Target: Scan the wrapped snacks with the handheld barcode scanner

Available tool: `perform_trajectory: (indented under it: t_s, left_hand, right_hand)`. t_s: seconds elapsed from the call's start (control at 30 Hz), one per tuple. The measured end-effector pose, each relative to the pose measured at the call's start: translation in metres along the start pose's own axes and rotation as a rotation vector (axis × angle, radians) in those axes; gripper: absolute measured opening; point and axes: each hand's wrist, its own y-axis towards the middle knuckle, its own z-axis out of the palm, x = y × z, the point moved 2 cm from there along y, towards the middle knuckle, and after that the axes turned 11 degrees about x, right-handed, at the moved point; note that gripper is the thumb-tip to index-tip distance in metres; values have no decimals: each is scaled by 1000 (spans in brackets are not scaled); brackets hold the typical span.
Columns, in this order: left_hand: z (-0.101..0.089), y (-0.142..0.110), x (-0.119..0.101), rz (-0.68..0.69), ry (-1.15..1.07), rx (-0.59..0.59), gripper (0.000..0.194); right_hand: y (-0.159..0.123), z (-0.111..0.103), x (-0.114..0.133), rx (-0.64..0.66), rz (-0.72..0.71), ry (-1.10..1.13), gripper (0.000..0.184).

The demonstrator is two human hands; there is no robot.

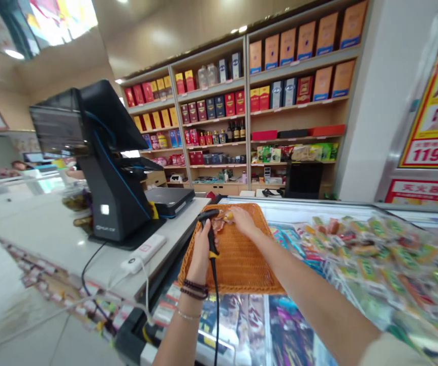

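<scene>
My left hand is wrapped around the grip of a black and yellow barcode scanner, its cord hanging down past my wrist. The scanner head points over an orange woven basket. In the far left part of that basket lies a small clear-wrapped snack packet. My right hand reaches in from the right, its fingers closed at the packet's yellowish end. The fingertips are partly hidden from view.
The basket rests on a glass-topped freezer full of packaged goods. On the left counter stand a point-of-sale terminal, a white power strip and cables. Wrapped snacks are heaped at right. Shelves of boxes line the back.
</scene>
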Motion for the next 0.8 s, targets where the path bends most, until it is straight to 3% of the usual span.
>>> perform_trajectory:
  t_s: [0.07,0.17,0.27,0.37,0.43,0.53,0.67,0.8]
  left_hand:
    - [-3,0,6,-6,-8,5,65]
    - [-4,-4,13,-46,-21,87,67]
    - [-5,-8,14,-58,-28,136,68]
    - [-4,-10,10,-61,-11,145,68]
    - [-2,-12,7,-61,5,146,68]
    - [3,-14,3,-41,12,150,69]
    - [13,-18,0,-35,32,176,69]
    - [38,-29,2,-28,17,216,69]
  right_hand:
    - [7,18,3,84,44,-40,65]
    - [11,34,1,92,95,-109,61]
    - [11,40,1,93,91,-168,47]
    - [11,41,0,126,98,-85,39]
    - [11,37,-3,92,112,111,29]
    - [5,25,-9,-23,67,615,12]
    - [-31,3,-19,-36,-23,1219,36]
    - [-94,-26,-37,-95,71,1451,44]
